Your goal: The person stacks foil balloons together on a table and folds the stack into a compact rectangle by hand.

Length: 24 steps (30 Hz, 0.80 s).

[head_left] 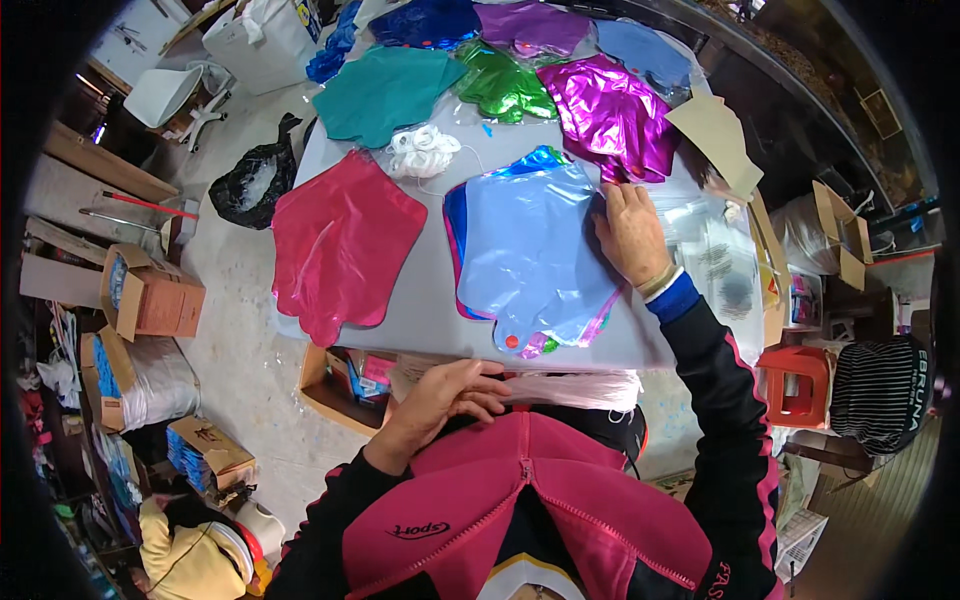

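Observation:
My right hand (634, 238) reaches across the table, its fingertips closed on the tail of a shiny magenta foil balloon (615, 110), flat and uninflated. Just left of that hand lies a stack of flat foil balloons, with a light blue one (530, 240) on top. A red dot marks its tail, and blue, pink and green edges show beneath. My left hand (450, 400) hovers by the table's near edge with nothing in it, fingers apart and loosely bent. A dark pink flat balloon pile (348, 245) lies on the left side.
More flat balloons, teal (385, 95), green (505, 82) and purple (532, 27), cover the far table. White string (422, 150) lies among them; beige card (718, 142) sits at right. A black bag (255, 180) and cartons (155, 290) stand left; a red stool (800, 385) right.

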### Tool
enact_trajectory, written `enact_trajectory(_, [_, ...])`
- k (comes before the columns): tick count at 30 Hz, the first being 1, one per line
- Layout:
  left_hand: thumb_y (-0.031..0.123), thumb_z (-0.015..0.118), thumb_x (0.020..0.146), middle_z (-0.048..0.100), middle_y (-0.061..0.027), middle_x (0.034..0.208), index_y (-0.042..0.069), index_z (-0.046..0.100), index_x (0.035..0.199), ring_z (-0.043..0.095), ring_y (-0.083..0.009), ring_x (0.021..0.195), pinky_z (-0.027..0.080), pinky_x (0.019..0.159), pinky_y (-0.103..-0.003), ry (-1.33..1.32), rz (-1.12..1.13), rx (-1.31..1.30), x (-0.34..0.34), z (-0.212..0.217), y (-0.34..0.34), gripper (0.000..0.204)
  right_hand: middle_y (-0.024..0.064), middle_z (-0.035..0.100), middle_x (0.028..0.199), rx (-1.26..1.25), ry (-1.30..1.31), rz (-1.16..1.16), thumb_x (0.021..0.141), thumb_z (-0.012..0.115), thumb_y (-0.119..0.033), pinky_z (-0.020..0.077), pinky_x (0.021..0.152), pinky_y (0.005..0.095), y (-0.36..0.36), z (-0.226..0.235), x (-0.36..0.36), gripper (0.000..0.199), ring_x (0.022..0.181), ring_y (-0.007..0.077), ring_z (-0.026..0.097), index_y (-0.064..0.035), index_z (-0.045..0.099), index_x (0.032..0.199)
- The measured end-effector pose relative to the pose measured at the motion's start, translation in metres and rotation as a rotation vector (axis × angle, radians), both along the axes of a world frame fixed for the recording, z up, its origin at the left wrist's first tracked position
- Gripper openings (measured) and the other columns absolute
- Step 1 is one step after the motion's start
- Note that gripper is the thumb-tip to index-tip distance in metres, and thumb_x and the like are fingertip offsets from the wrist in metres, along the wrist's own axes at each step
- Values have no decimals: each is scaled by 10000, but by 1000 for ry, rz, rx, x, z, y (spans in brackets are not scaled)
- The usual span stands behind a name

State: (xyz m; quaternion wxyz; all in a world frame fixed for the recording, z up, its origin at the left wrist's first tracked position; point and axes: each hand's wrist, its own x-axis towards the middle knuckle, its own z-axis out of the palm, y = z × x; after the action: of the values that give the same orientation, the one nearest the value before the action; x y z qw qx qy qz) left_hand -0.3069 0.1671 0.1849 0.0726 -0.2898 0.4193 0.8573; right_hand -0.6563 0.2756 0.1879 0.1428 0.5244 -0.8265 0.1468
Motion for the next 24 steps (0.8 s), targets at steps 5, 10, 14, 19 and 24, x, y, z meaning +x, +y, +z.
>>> enact_trajectory(5, [452, 409, 1126, 707, -251, 1199, -84, 538, 1381, 734, -266, 966, 618, 781, -332, -33, -108, 290, -19, -7, 5, 607, 215, 624, 1065, 16, -154, 118, 828, 682, -22, 497, 908, 500, -5, 2, 1, 431, 1039, 418, 587, 8, 574, 1244])
enact_trajectory(10, [477, 365, 1131, 710, -244, 1197, -63, 534, 1394, 738, -263, 971, 616, 761, -328, 17, -167, 364, -37, -10, 16, 624, 166, 653, 1120, 12, -2, 241, 845, 635, -35, 515, 918, 470, -48, 27, -17, 412, 1064, 367, 623, -47, 613, 1256])
enact_trajectory(14, [504, 366, 1123, 713, -230, 1188, -53, 528, 1401, 744, -279, 977, 620, 724, -329, 54, -199, 437, -36, -21, 18, 644, 88, 609, 1369, 98, -7, 342, 857, 652, -77, 505, 988, 497, -89, 19, -26, 532, 1234, 352, 584, -198, 603, 1373])
enact_trajectory(19, [523, 427, 1101, 716, -229, 1171, -44, 527, 1382, 752, -288, 965, 628, 714, -329, 56, -167, 541, -34, -31, 15, 641, 94, 619, 1242, 199, -11, 420, 885, 646, -143, 510, 953, 508, -95, 6, -43, 405, 1168, 341, 600, -176, 621, 1288])
enact_trajectory(24, [491, 492, 1086, 713, -253, 1163, -55, 524, 1354, 758, -299, 939, 637, 668, -332, 1, -112, 579, -31, -25, 15, 608, 116, 611, 1121, 238, -31, 438, 876, 649, -135, 511, 915, 483, -70, 17, -22, 290, 1053, 344, 609, -93, 614, 1161])
